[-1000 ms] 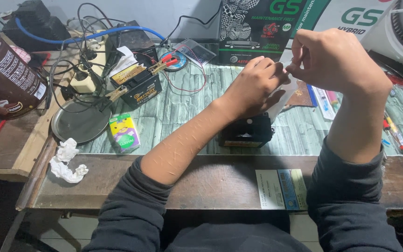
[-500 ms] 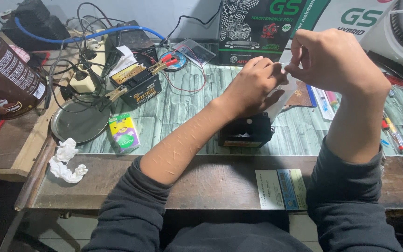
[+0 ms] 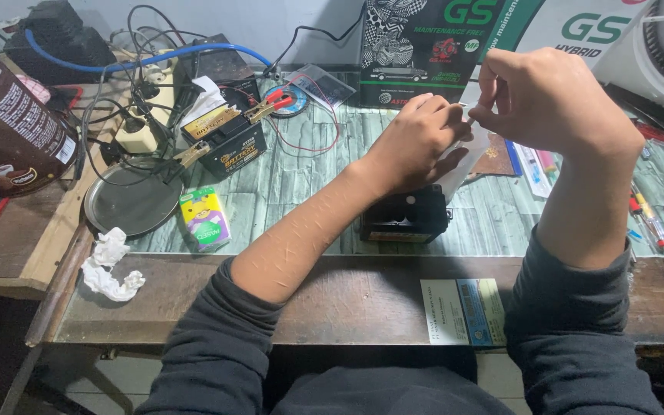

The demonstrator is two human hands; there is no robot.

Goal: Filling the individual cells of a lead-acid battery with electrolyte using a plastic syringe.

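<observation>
You sit at a counter whose top wears a green, stone-patterned sheet, with a bare, worn wooden edge running along the side nearest you. Behind the counter stands a plain pale wall, evenly lit with no hard shadows. To the left of the counter a lower wooden shelf juts out, its grain scuffed. Below the counter's left corner the floor shows pale tiles, and a dark gap lies further left under the shelf.
</observation>
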